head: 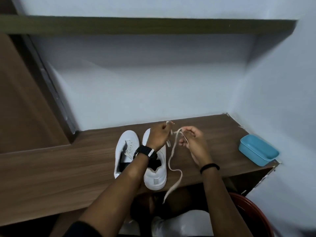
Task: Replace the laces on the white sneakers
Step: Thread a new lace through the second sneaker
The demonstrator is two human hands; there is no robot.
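A plain room at home, it seems: a brown wood-grain desk (pixel 51 168) built into a corner of pale painted walls (pixel 153 91), a long shelf (pixel 136 25) above the desk, a red plastic chair (pixel 253 212) below its right end

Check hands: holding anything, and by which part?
Both grip one cream lace: left hand near one end, right hand further along; the rest trails off the desk edge.
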